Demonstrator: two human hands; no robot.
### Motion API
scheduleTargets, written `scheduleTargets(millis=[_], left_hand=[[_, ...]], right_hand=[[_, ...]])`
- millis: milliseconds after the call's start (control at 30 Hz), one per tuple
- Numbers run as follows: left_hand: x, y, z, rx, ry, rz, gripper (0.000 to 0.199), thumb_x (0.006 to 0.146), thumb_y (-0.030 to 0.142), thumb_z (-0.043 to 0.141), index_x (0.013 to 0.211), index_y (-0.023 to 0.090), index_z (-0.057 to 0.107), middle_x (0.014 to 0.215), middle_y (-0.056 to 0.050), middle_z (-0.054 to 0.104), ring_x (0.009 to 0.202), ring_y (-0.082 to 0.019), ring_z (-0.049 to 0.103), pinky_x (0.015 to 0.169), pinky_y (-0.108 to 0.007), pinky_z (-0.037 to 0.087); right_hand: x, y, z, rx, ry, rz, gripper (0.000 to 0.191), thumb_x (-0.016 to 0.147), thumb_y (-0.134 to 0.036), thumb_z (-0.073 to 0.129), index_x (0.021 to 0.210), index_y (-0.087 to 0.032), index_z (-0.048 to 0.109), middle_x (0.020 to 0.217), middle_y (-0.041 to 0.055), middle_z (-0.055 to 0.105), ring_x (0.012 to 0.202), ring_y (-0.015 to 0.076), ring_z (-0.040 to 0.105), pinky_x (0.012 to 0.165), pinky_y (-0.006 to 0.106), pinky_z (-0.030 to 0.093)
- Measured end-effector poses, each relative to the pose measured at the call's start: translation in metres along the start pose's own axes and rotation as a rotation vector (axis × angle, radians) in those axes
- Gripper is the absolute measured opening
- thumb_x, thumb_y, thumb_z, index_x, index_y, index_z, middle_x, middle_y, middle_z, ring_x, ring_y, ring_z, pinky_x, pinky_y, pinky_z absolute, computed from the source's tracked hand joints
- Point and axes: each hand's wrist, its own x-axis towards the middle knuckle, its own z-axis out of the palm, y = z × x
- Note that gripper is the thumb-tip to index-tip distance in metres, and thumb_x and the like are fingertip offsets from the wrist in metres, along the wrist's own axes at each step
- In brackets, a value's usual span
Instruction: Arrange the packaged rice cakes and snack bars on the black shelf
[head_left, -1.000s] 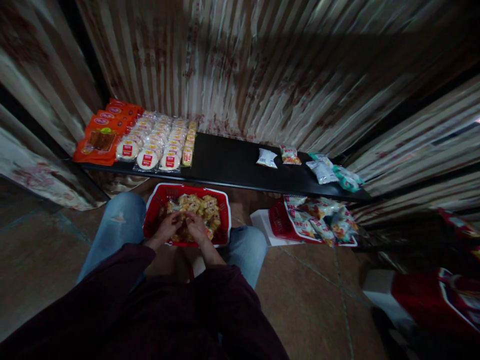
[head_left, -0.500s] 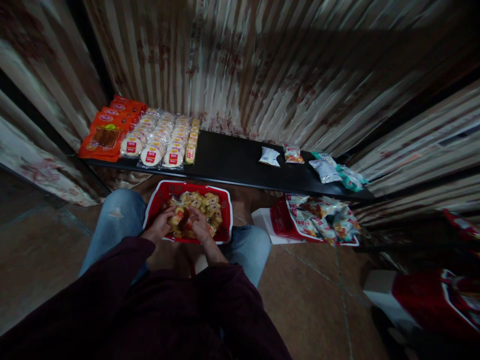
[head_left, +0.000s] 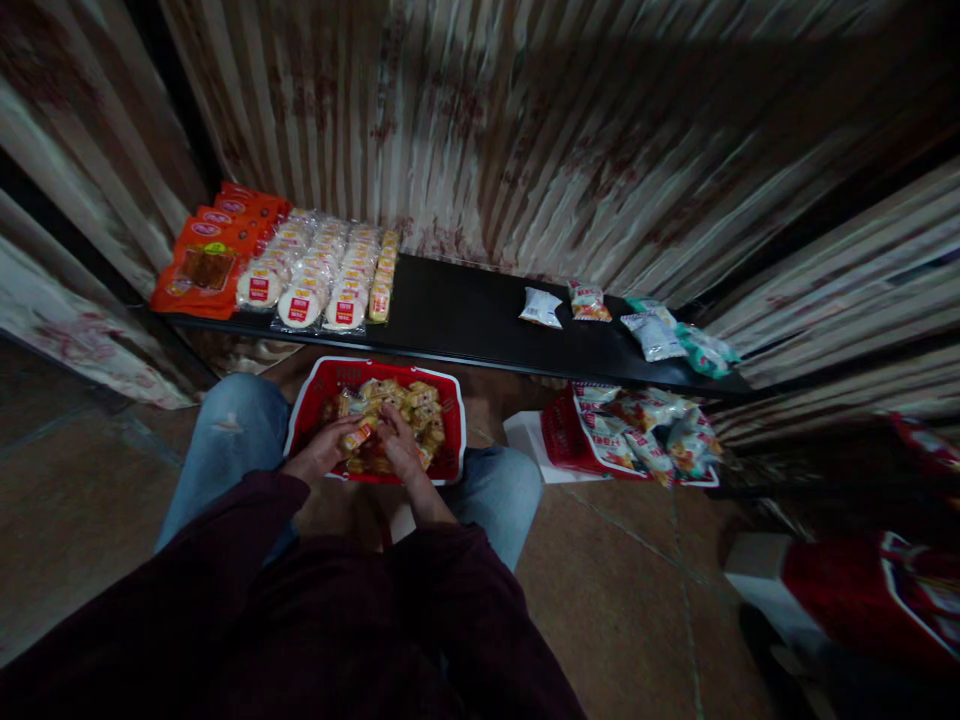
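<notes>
Between my knees sits a red basket with a white rim, holding many small yellow-wrapped snack packets. My left hand is over its left half, closed on one yellow snack packet with a red and white label. Close beside that packet's right end is my right hand, its fingers bent together over the pile. What lies between those fingers is too dark and small to make out.
A black shelf runs ahead, bearing orange bags, rows of round white wrapped crackers, a row of yellow packets and loose snack bags. Another basket of bags stands right; one more basket lies farther right.
My right hand's fingers have come closer together and nearer the packet in my left hand. That packet has shifted slightly right and tilted.
</notes>
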Motion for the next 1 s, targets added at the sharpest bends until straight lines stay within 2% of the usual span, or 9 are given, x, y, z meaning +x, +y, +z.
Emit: scheduleTargets(millis=[100, 200, 333, 467, 667, 800, 1000], left_hand=[[-0.001, -0.002, 0.001, -0.013, -0.012, -0.041, 0.024, 0.073, 0.008, 0.058, 0.097, 0.009, 0.065, 0.076, -0.008, 0.07, 0.059, -0.017, 0.065, 0.047, -0.023, 0.047], [-0.002, 0.001, 0.001, -0.062, 0.001, -0.037, 0.019, 0.077, 0.013, 0.055, 0.093, 0.009, 0.066, 0.075, -0.008, 0.069, 0.058, -0.017, 0.065, 0.044, -0.023, 0.046], [-0.002, 0.008, -0.002, -0.171, 0.062, 0.053, 0.015, 0.082, 0.016, 0.05, 0.09, 0.014, 0.063, 0.082, -0.006, 0.069, 0.07, -0.015, 0.066, 0.058, -0.025, 0.054], [0.002, 0.008, -0.004, -0.235, 0.109, 0.088, 0.012, 0.08, 0.01, 0.048, 0.084, 0.014, 0.059, 0.077, -0.005, 0.067, 0.072, -0.014, 0.066, 0.066, -0.027, 0.055], [0.003, 0.005, -0.003, -0.249, 0.102, 0.115, 0.022, 0.073, -0.002, 0.054, 0.085, 0.016, 0.06, 0.079, -0.002, 0.068, 0.071, -0.012, 0.065, 0.069, -0.024, 0.054], [0.005, 0.004, -0.003, -0.242, 0.108, 0.125, 0.019, 0.073, -0.001, 0.059, 0.081, 0.016, 0.061, 0.079, -0.001, 0.069, 0.072, -0.01, 0.065, 0.069, -0.022, 0.053], [0.006, 0.003, -0.004, -0.227, 0.114, 0.117, 0.01, 0.077, 0.005, 0.062, 0.074, 0.014, 0.062, 0.073, -0.002, 0.068, 0.067, -0.011, 0.065, 0.065, -0.022, 0.053]], right_hand=[[0.0, 0.0, -0.002, -0.044, -0.019, -0.024, 0.029, 0.074, -0.031, 0.059, 0.1, -0.023, 0.069, 0.111, 0.0036, 0.069, 0.104, 0.0199, 0.062, 0.096, 0.036, 0.046], [0.0, 0.001, -0.002, -0.097, -0.033, -0.07, 0.026, 0.075, -0.035, 0.058, 0.095, -0.022, 0.069, 0.1, 0.0039, 0.071, 0.096, 0.0206, 0.064, 0.092, 0.037, 0.049], [0.001, 0.002, -0.003, -0.1, -0.021, -0.105, 0.025, 0.076, -0.036, 0.057, 0.093, -0.021, 0.067, 0.092, 0.0028, 0.071, 0.09, 0.0184, 0.065, 0.087, 0.033, 0.051], [0.002, 0.002, -0.004, -0.122, 0.001, -0.126, 0.021, 0.075, -0.033, 0.057, 0.089, -0.019, 0.065, 0.089, 0.0028, 0.071, 0.085, 0.0176, 0.065, 0.084, 0.032, 0.051], [0.0, 0.0, -0.004, -0.252, 0.003, -0.21, 0.025, 0.076, -0.029, 0.055, 0.097, -0.023, 0.066, 0.095, 0.0022, 0.07, 0.087, 0.0168, 0.065, 0.083, 0.03, 0.051], [-0.001, -0.001, -0.003, -0.313, -0.007, -0.233, 0.021, 0.076, -0.028, 0.055, 0.092, -0.022, 0.068, 0.094, 0.0029, 0.071, 0.083, 0.0169, 0.066, 0.079, 0.03, 0.053], [-0.002, -0.004, -0.003, -0.384, -0.03, -0.291, 0.021, 0.076, -0.028, 0.056, 0.093, -0.022, 0.068, 0.094, 0.004, 0.07, 0.084, 0.0179, 0.066, 0.081, 0.032, 0.053]])
